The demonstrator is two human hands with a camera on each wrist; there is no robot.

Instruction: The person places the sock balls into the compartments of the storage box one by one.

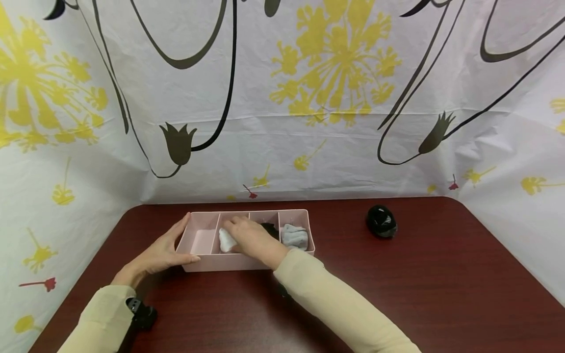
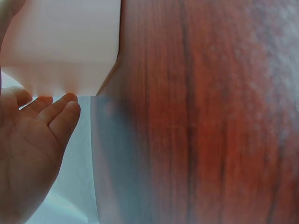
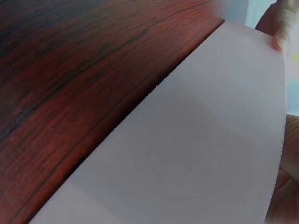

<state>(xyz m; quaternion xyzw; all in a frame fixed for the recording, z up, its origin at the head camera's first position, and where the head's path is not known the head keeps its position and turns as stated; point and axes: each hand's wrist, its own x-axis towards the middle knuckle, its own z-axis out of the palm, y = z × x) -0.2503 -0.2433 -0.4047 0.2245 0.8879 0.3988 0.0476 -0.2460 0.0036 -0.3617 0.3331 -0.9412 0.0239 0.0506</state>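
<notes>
A pale pink organizer box (image 1: 244,263) with a row of compartments lies on the table. My left hand (image 1: 162,250) holds its left end, thumb on the front wall and fingers against the end wall, as the left wrist view also shows. My right hand (image 1: 251,238) reaches into the second compartment from the left and grips a white folded cloth (image 1: 226,240), partly hidden by the hand. A black cloth-like item (image 1: 270,229) shows in the third compartment, partly behind the hand. In the rightmost one sits a grey folded cloth bundle (image 1: 295,237). The leftmost compartment shows its bare floor.
A glossy black rounded object (image 1: 381,221) stands on the dark red wooden table (image 1: 419,289), right of the box. Behind the table hangs a white sheet (image 1: 247,98) with flower prints, which also runs along both sides.
</notes>
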